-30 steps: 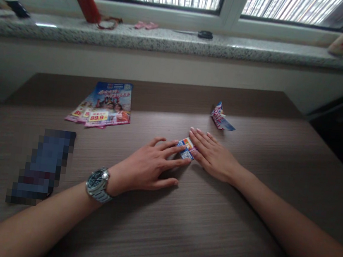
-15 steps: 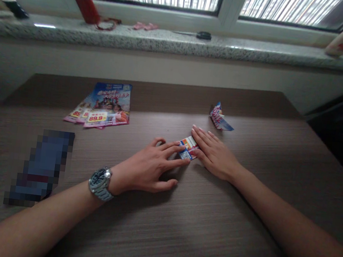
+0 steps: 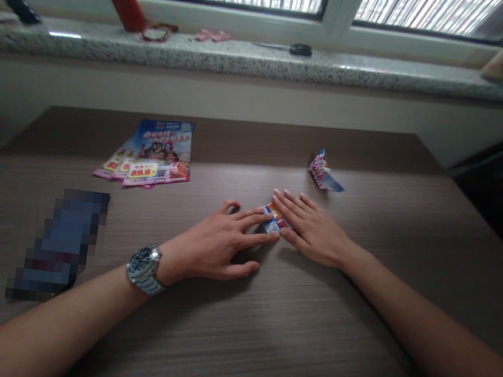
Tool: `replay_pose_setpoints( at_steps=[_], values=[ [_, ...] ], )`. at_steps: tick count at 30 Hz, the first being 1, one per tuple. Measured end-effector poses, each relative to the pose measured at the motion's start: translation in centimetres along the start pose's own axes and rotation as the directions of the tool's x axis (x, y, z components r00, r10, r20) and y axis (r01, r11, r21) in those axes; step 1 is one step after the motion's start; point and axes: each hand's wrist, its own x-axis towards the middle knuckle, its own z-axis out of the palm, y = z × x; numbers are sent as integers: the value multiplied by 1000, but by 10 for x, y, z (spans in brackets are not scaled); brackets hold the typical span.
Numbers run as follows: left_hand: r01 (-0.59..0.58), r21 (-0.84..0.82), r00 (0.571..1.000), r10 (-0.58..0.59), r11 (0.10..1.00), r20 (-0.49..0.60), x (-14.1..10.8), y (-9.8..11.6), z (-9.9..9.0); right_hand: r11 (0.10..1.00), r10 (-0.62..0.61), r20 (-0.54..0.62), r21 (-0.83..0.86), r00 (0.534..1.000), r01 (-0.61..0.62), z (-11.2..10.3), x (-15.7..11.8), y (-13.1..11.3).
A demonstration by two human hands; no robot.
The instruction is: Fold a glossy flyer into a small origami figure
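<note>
A small folded piece of printed paper (image 3: 273, 225) lies flat on the table between my hands, a QR code showing on its near side. My left hand (image 3: 222, 240), with a metal watch (image 3: 145, 267) at the wrist, rests its spread fingertips on the paper's left edge. Stretched flat, my right hand (image 3: 313, 228) lies over the paper's right part and hides some of it. Beyond my right hand sits a folded paper shape (image 3: 324, 173) with raised points, printed in blue and red.
Several printed flyers (image 3: 161, 156) lie overlapping at the back left of the table (image 3: 214, 343). A pixelated dark flat object (image 3: 61, 244) lies near my left forearm. On the stone windowsill (image 3: 230, 60) stand a red container (image 3: 127, 8) and a dark-handled tool (image 3: 300, 49).
My right hand has slid slightly left and toward me, so its fingers cover more of the folded paper. My left hand has stayed almost in place.
</note>
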Motion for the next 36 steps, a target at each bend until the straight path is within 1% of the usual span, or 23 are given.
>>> replay_pose_setpoints(
  at_steps=[6, 12, 15, 18, 22, 25, 28, 31, 36],
  values=[
    [-14, -4, 1000, 14, 1000, -25, -1, 0, 1, 995, 100, -47, -5, 994, -100, 0, 0, 0],
    [-7, 6, 1000, 8, 1000, -15, -1, 0, 1, 994, 113, -26, -9, 993, -113, 0, 1, 1],
    [-16, 16, 999, 17, 1000, -28, -1, -2, 3, 993, 109, -47, 42, 993, -107, 1, 0, 5],
    [-23, 34, 999, 24, 999, -39, -2, -3, 6, 989, 85, -116, 133, 990, -69, 0, -2, 8],
    [-16, 66, 999, 18, 998, -32, -1, -4, 7, 973, 6, -196, 229, 981, 40, -4, -6, 8],
    [-14, 80, 999, 17, 997, -36, -1, -4, 8, 960, -83, -193, 247, 978, 130, -4, -6, 7],
    [-6, 84, 998, 11, 996, -59, 0, -5, 11, 954, -145, -190, 232, 971, 188, -2, -6, 8],
    [0, 95, 996, 9, 995, -92, 0, -8, 15, 953, -172, -193, 217, 966, 213, -1, -6, 8],
    [16, 146, 986, 9, 989, -167, 2, -11, 17, 958, -188, -151, 191, 970, 216, -4, -5, 3]
  ],
)
